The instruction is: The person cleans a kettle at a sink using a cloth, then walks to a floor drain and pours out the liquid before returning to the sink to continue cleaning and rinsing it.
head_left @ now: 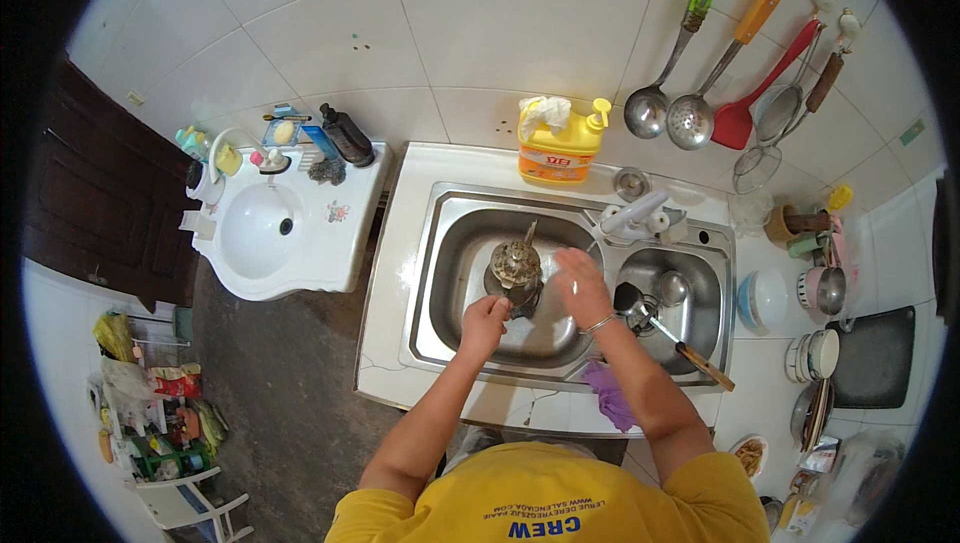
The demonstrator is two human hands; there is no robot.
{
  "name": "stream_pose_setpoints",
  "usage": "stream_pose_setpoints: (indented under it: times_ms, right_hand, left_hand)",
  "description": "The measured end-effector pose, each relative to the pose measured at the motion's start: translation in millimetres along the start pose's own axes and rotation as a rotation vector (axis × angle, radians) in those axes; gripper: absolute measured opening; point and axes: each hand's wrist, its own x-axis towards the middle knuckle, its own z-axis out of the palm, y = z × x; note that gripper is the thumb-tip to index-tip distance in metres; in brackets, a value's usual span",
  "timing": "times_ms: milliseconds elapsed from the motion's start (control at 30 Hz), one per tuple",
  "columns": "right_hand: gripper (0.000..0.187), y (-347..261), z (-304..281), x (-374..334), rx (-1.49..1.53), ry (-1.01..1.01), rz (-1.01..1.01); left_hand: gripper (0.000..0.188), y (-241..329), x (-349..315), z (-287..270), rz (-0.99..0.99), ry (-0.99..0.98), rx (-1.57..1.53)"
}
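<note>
In the larger left basin of the steel sink (432, 283) sits a grimy round metal part (516, 265), brownish and crusted, with a thin stem at its far end and a darker base at its near end; it looks like a gas stove burner. My left hand (484, 323) is closed at the near-left edge of that base. To the right of the part, over the basin's right side, my right hand (582, 288) has its fingers stretched out and slightly bent, holding nothing I can see. It is close to the pale tap (634, 217). A bracelet circles my right wrist.
The small right basin holds a wooden-handled ladle (690, 345). A purple cloth (611, 395) hangs at the sink's front edge. Behind stands a yellow detergent jug (558, 143). Utensils, including a red spatula (733, 125), hang on the wall. Bowls (811, 355) stand at right.
</note>
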Motion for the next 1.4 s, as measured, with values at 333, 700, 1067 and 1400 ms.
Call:
stream_pose_setpoints:
  times_ms: [333,700,1067,1400]
  right_hand:
    - [0.023,88.8,5.9,33.4,1.487,0.191,1.024]
    - [0.027,60.0,4.4,31.8,1.095,-0.146,0.909]
    - [0.025,78.1,15.0,4.7,-0.108,-0.441,0.439]
    - [0.021,74.4,20.1,-5.6,0.423,-0.124,0.595]
  left_hand:
    - [0.021,-29.3,-9.0,-8.3,0.179,0.187,0.004]
    - [0.021,-16.3,0.6,-24.5,0.108,0.256,0.007]
    - [0.022,4.1,0.3,-26.7,0.015,0.116,-0.223]
    - [0.050,26.4,-16.1,-30.5,-0.076,0.082,-0.356]
